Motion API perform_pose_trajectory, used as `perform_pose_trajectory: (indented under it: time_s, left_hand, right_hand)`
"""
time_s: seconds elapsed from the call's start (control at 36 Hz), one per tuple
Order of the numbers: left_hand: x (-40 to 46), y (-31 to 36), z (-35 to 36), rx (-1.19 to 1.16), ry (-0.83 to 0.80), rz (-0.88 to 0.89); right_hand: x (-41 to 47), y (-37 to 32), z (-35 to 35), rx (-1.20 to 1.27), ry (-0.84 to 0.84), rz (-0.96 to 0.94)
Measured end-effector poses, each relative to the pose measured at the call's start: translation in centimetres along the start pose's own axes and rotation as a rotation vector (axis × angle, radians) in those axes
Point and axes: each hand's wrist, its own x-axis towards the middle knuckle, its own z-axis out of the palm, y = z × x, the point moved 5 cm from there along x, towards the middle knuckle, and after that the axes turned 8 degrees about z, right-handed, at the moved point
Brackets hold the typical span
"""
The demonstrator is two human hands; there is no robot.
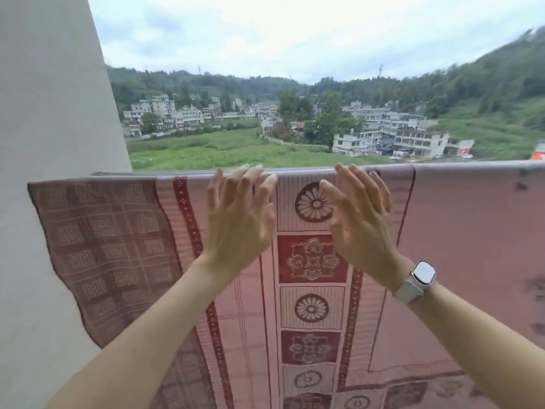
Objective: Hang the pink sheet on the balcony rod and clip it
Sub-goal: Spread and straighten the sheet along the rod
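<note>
Our pink sheet (309,261) hangs draped over the balcony rod (295,170), patterned side facing us. Our left hand (239,222) and right hand (358,219) hover before it, fingers spread, holding nothing. A wall (50,113) flanks the left; a watch (421,276) sits on our right wrist.

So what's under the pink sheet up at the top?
The sheet drapes over the rod, which shows only at the left. Under the cloth the rod is hidden. Both hands are open; no clips show.
</note>
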Motion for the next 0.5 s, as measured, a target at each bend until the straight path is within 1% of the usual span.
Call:
perform_pose_trajectory:
  time_s: [0.03, 0.08, 0.14, 0.19, 0.25, 0.31, 0.36, 0.42, 0.44, 0.47, 0.5]
  left_hand:
    - [1.5, 1.0, 0.8, -0.005, -0.029, -0.021]
    - [3.4, 3.6, 2.6, -0.029, -0.094, -0.030]
    - [4.2, 6.7, 4.7, -0.048, -0.160, -0.020]
    - [4.9, 10.2, 6.3, -0.035, -0.214, 0.024]
    - [6.4, 13.4, 7.7, -0.056, -0.222, 0.087]
    - [8.8, 16.3, 8.9, -0.089, -0.209, 0.116]
    - [11.3, 19.0, 10.3, -0.087, -0.201, 0.112]
    - [13.6, 21.9, 12.0, -0.093, -0.223, 0.085]
    - [14.5, 23.4, 13.0, -0.094, -0.239, 0.072]
    - [15.3, 25.0, 14.1, -0.091, -0.253, 0.066]
    - [16.0, 26.7, 15.1, -0.081, -0.264, 0.066]
  right_hand:
    - [0.7, 1.8, -0.9, -0.042, 0.014, 0.042]
    - [0.6, 5.1, -2.2, -0.117, -0.008, 0.089]
    - [-1.5, 7.6, -2.9, -0.166, -0.095, 0.030]
    - [-4.2, 9.5, -3.6, -0.198, -0.236, -0.075]
    - [-5.6, 11.9, -5.6, -0.212, -0.302, -0.098]
    - [-5.0, 15.4, -8.3, -0.212, -0.270, 0.004]
    - [-3.5, 20.2, -11.0, -0.232, -0.227, 0.200]
    - [-2.8, 25.4, -13.1, -0.284, -0.238, 0.362]
    - [-3.0, 27.9, -13.8, -0.316, -0.275, 0.390]
    - [-3.5, 30.1, -14.3, -0.340, -0.326, 0.375]
    - [-4.3, 32.0, -14.7, -0.354, -0.375, 0.319]
